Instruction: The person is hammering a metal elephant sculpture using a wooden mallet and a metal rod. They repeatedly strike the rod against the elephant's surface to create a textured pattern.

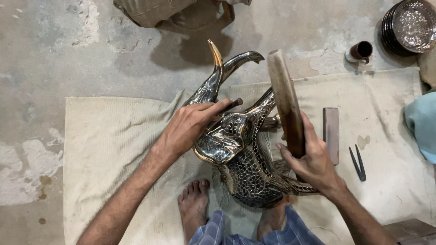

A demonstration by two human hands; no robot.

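A shiny engraved metal elephant figure (pixel 245 159) with a raised trunk and gilt tusk stands on a beige cloth (pixel 104 136) between my bare feet. My left hand (pixel 190 124) rests on the elephant's head and pinches a thin dark punch tool (pixel 232 104) against it. My right hand (pixel 309 156) grips a thick wooden mallet stick (pixel 284 100), held upright beside the elephant's back.
A flat sharpening stone (pixel 330 134) and dark metal tweezers (pixel 358 162) lie on the cloth at right. A stack of embossed metal plates (pixel 408 25) and a small brown cup (pixel 361 51) sit on the concrete floor at top right. A blue cloth (pixel 422 129) is at the right edge.
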